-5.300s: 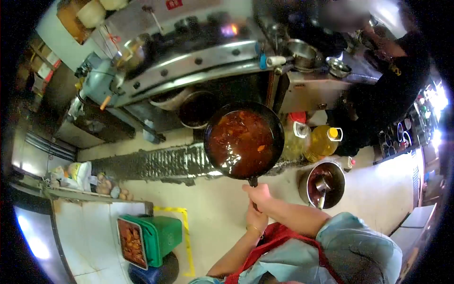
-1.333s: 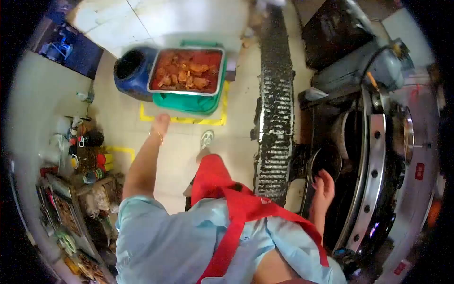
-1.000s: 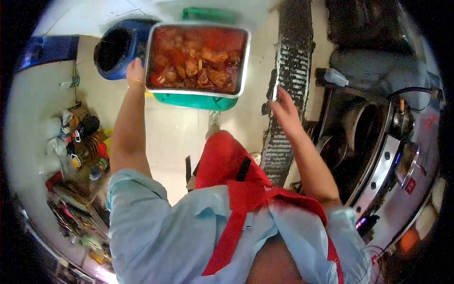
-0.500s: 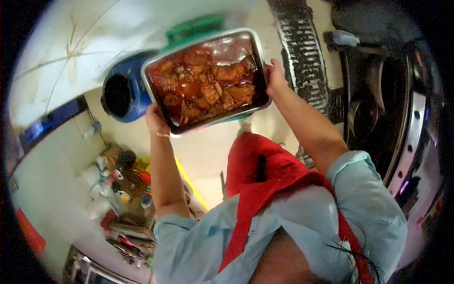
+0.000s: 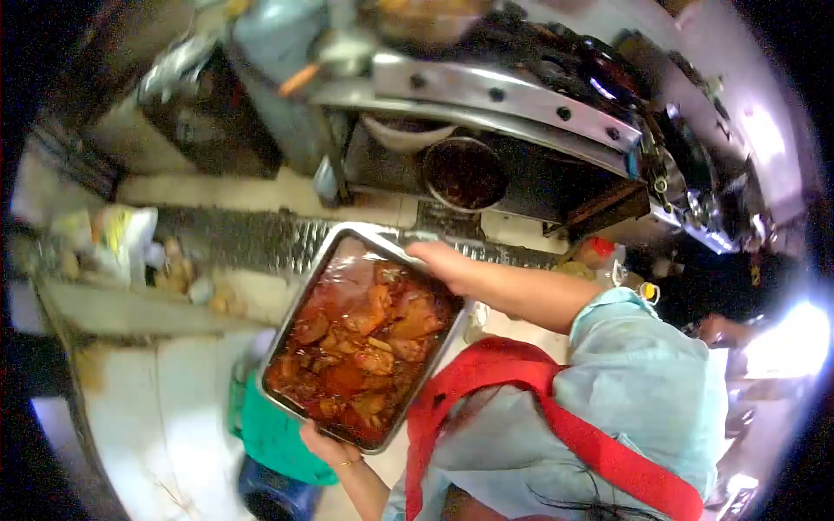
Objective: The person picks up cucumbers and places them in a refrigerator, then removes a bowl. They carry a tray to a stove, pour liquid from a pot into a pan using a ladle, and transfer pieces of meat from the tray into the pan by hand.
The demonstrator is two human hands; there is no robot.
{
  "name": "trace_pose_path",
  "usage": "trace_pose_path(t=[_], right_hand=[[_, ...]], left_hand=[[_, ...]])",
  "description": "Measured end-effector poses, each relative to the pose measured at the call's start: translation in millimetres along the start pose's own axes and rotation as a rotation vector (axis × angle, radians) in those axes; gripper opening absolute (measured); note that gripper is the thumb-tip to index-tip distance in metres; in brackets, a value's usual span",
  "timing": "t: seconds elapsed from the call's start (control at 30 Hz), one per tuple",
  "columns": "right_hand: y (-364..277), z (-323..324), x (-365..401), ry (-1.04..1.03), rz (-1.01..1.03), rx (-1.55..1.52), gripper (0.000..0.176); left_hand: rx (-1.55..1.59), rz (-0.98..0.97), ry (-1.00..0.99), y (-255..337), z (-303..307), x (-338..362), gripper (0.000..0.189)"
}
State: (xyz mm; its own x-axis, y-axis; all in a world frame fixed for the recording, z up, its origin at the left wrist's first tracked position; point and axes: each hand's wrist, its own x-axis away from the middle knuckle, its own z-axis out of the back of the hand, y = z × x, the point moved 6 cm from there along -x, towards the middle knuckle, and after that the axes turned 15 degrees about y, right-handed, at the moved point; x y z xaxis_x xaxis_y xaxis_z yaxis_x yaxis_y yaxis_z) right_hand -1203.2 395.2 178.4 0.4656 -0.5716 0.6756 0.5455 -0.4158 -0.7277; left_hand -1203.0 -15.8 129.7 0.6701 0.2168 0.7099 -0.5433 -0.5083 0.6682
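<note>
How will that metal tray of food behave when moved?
The tray is probably heavy, well filled with food. Its glossy red sauce would likely slosh. The metal rim looks stiff, so sagging between the left hand and right hand seems unlikely.

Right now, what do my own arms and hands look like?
Your left hand and right hand are ungloved. A thin gold-coloured bracelet circles the left wrist; no jewellery shows on the right. The right sleeve is pale blue, stopping well short of the wrist; little of the left one shows.
</note>
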Motion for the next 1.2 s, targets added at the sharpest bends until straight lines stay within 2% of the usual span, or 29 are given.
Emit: trace_pose_path(t=[0.07, 0.1, 0.13, 0.17, 0.2, 0.23, 0.27, 0.3, 0.33, 0.37, 0.4, 0.43, 0.5, 0.53, 0.57, 0.63, 0.7, 0.77, 0.83, 0.87, 0.9, 0.93, 0.97, 1.0, 1.03, 1.1, 1.13, 1.17, 1.2], right_hand=[[-37, 59, 9, -0.008, 0.114, -0.027, 0.036], [-45, 88, 11, -0.031, 0.088, -0.045, 0.036], [-63, 121, 11, 0.017, 0.186, -0.020, 0.036], [-86, 149, 8, 0.067, 0.279, 0.006, 0.035], [-92, 199, -11, -0.055, 0.250, -0.040, 0.035], [-94, 219, -48, 0.013, 0.223, -0.145, 0.025], [-114, 248, -55, 0.026, 0.192, -0.146, 0.025], [-135, 271, -53, 0.040, 0.165, -0.142, 0.025], [-160, 295, -53, 0.090, 0.248, -0.140, 0.027], [-173, 319, -35, 0.074, 0.178, -0.192, 0.027], [-193, 336, -27, 0.094, 0.158, -0.191, 0.028], [-208, 353, -27, 0.118, 0.132, -0.198, 0.029], [-244, 392, -46, 0.170, 0.156, -0.184, 0.030], [-253, 413, -76, 0.238, 0.223, -0.154, 0.030], [-258, 426, -103, 0.304, 0.289, -0.119, 0.030], [-276, 440, -112, 0.321, 0.264, -0.202, 0.033], [-286, 453, -135, 0.395, 0.242, -0.186, 0.035], [-299, 460, -161, 0.358, 0.197, -0.248, 0.038], [-313, 478, -205, 0.457, 0.234, -0.122, 0.039], [-319, 488, -240, 0.461, 0.344, -0.183, 0.050], [-320, 485, -243, 0.422, 0.331, -0.192, 0.056], [-327, 493, -256, 0.492, 0.319, -0.127, 0.059], [-333, 501, -272, 0.569, 0.303, -0.058, 0.062], [-341, 505, -290, 0.539, 0.318, -0.113, 0.067], [-350, 510, -304, 0.618, 0.372, -0.089, 0.056], [-376, 499, -277, 0.584, 0.379, 0.014, 0.068], [-383, 507, -305, 0.576, 0.398, 0.083, 0.074], [-388, 509, -336, 0.548, 0.412, 0.157, 0.081], [-396, 508, -333, 0.590, 0.414, 0.203, 0.084]], left_hand=[[-0.068, 0.018, -0.058, -16, -42, 17, 0.034], [-0.100, 0.029, -0.081, -27, -64, 35, 0.035], [-0.116, 0.049, -0.130, -44, -96, 49, 0.040], [-0.142, 0.170, -0.164, -53, -137, 68, 0.041], [-0.156, 0.109, -0.177, -80, -167, 88, 0.041], [-0.167, 0.070, -0.189, -89, -188, 77, 0.041], [-0.216, 0.080, -0.203, -104, -210, 70, 0.041], [-0.203, 0.113, -0.242, -110, -246, 91, 0.040], [-0.195, 0.151, -0.280, -116, -282, 114, 0.039], [-0.194, 0.190, -0.317, -131, -300, 138, 0.038], [-0.247, 0.217, -0.307, -146, -309, 123, 0.034], [-0.223, 0.109, -0.375, -151, -331, 127, 0.033], [-0.212, 0.128, -0.451, -170, -400, 159, 0.034], [-0.218, 0.040, -0.589, -183, -423, 148, 0.053], [-0.226, -0.002, -0.584, -184, -439, 154, 0.047], [-0.236, -0.082, -0.567, -186, -480, 177, 0.036], [-0.252, -0.162, -0.616, -189, -511, 175, 0.032], [-0.338, -0.236, -0.591, -193, -536, 169, 0.029], [-0.357, -0.180, -0.570, -203, -557, 170, 0.028], [-0.365, -0.189, -0.565, -206, -566, 173, 0.028], [-0.382, -0.196, -0.573, -204, -565, 172, 0.028], [-0.353, -0.118, -0.649, -212, -572, 170, 0.028], [-0.323, -0.128, -0.727, -214, -581, 177, 0.028], [-0.369, -0.098, -0.748, -219, -584, 173, 0.028], [-0.412, -0.069, -0.763, -223, -586, 169, 0.027], [-0.397, -0.043, -0.747, -232, -600, 177, 0.025], [-0.386, -0.033, -0.730, -235, -605, 183, 0.024], [-0.369, -0.019, -0.623, -239, -609, 190, 0.019], [-0.407, -0.066, -0.636, -250, -610, 184, 0.022]])
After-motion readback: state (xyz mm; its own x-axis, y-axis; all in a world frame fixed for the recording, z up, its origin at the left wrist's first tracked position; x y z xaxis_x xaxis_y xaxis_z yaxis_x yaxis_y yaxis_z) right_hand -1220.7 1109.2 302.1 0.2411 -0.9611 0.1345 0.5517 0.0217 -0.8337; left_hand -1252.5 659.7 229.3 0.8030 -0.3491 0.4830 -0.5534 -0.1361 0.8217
